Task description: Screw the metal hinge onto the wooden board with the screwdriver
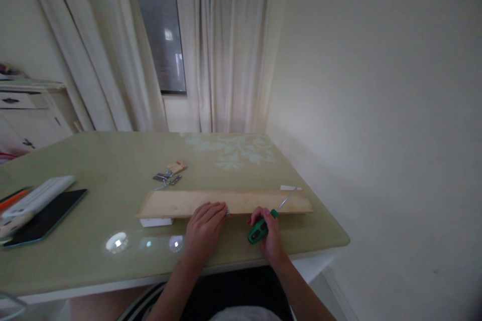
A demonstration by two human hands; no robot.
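Observation:
A long pale wooden board (173,204) lies across the table, raised a little on white pieces. My left hand (206,220) presses on the board's near edge, fingers together and curved over the top; its thumb is hidden. By those fingertips a small metal piece (228,212) shows, too small to make out fully. My right hand (271,241) is closed around the green handle of a screwdriver (259,230). The screwdriver's shaft points up and away to the right, over the board's right part, with its tip near the far edge.
Beyond the board lie several metal hinges (167,178) and a small wooden piece (176,166). White blocks (156,222) show under the board. On the left are a dark tablet-like slab (56,218) and a long white object (41,199). A wall (376,135) borders the table's right side.

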